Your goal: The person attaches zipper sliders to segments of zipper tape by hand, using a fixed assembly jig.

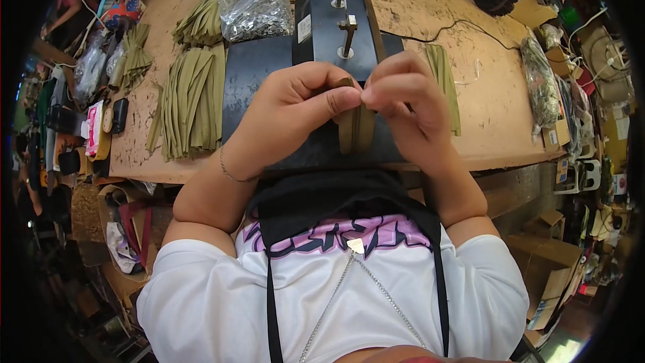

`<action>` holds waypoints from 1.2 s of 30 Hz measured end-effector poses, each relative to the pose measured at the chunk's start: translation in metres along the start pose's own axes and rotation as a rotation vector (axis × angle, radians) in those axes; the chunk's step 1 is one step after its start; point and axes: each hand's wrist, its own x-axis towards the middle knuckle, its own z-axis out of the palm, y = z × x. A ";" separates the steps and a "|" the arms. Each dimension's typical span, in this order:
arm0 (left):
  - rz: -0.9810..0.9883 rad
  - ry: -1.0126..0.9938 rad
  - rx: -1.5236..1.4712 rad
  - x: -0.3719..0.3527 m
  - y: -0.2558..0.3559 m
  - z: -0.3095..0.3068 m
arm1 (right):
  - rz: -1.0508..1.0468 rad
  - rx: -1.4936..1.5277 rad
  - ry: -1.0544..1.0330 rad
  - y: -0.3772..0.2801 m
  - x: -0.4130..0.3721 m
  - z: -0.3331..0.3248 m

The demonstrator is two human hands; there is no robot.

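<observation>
Above the near edge of the workbench, my left hand (295, 104) and my right hand (411, 97) meet fingertip to fingertip. My left thumb and forefinger pinch an olive zipper (356, 131), which hangs in a loop below the fingers. The fingers of my right hand are pressed together at the zipper's upper end; whatever small part they hold is hidden. Just beyond my hands stands a dark metal fixture (329, 20) with two upright posts.
Bundles of olive zipper strips (191, 104) lie to the left, with another strip stack (443, 87) at right. A clear bag of small metal pieces (256, 10) sits by the fixture. A black cable (463, 23) crosses the bench (497, 128). Cluttered shelves flank both sides.
</observation>
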 end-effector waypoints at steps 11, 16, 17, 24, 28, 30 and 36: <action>0.758 0.153 0.773 0.004 0.002 0.006 | 0.577 0.666 0.199 -0.010 -0.001 0.007; 0.448 0.150 0.758 0.002 0.005 0.004 | 0.585 0.494 0.181 -0.007 -0.005 0.004; 0.321 0.119 0.542 0.002 0.003 0.004 | 0.550 0.430 0.168 -0.006 -0.006 0.004; -0.006 -0.002 -0.081 0.006 -0.003 -0.002 | 0.101 -0.208 0.193 0.001 0.001 0.002; -0.001 0.015 -0.111 0.008 -0.005 -0.001 | -0.199 -0.567 0.184 0.003 0.005 0.001; -0.034 0.003 -0.157 0.008 -0.006 0.001 | -0.233 -0.619 0.147 0.001 0.006 -0.001; -0.042 -0.028 -0.228 0.007 -0.005 -0.001 | -0.081 -0.507 0.145 -0.001 0.002 0.000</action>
